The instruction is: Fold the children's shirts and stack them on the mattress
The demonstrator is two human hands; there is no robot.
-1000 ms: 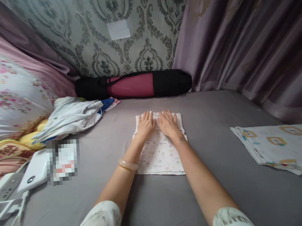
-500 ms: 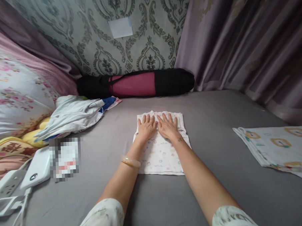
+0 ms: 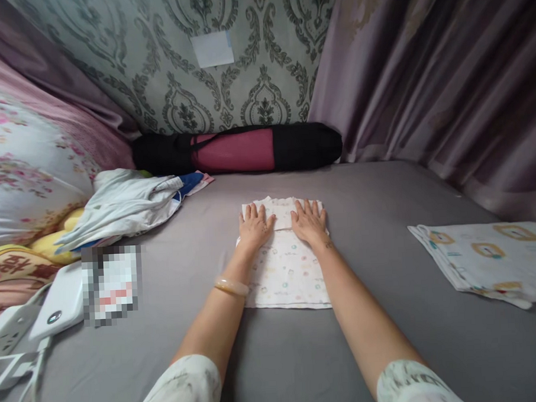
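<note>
A white cloth garment [image 3: 286,271] with a small coloured print lies flat on the grey sheet [image 3: 284,360], its far end folded over towards me. My left hand [image 3: 255,226] rests palm down on the left part of the folded end, fingers spread. On the right part lies my right hand [image 3: 308,223], also flat with its fingers apart. Between the two hands a strip of the fold shows. Neither hand grips anything.
At the right lies a folded printed cloth [image 3: 492,256]. Crumpled clothes [image 3: 126,201], a white power bank [image 3: 61,302] and a power strip [image 3: 9,334] are at the left. A black and red bag [image 3: 234,150] lies along the wall.
My hands have moved apart on the folded end, the right one outwards to the right and the left one slightly to the left. Both still lie flat on the cloth.
</note>
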